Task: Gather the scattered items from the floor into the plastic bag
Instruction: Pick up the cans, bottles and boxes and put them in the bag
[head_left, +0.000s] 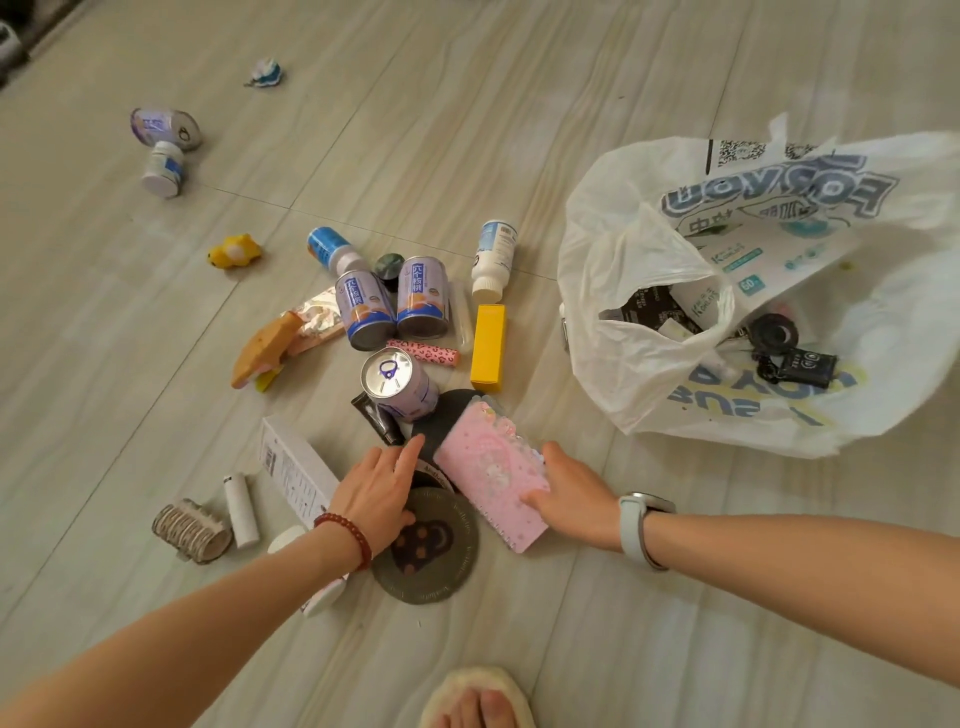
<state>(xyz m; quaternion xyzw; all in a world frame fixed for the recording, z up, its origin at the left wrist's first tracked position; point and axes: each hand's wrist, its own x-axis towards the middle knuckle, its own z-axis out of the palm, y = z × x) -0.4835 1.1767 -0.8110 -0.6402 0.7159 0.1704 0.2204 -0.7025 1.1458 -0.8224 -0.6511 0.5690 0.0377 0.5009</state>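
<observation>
A white plastic bag (649, 322) lies open on the floor at the right, with dark items and packets inside. In front of me a pile of items covers the floor: several purple drink cans (421, 296), a yellow box (488, 347), a white bottle (493, 260) and a pink leopard tube (423, 352). My right hand (571, 491) grips the near edge of a pink spiral notebook (491, 467), fingers on its cover. My left hand (376, 493) rests with spread fingers on a dark round coaster (441, 561), index finger touching a black disc (447, 415).
A white box (296, 467), white tube (241, 512) and wicker roll (189, 530) lie left of my left hand. Farther left are a yellow toy (235, 251), a can (166, 127) and a small white jar (163, 169). My slippered foot (478, 699) is at the bottom edge.
</observation>
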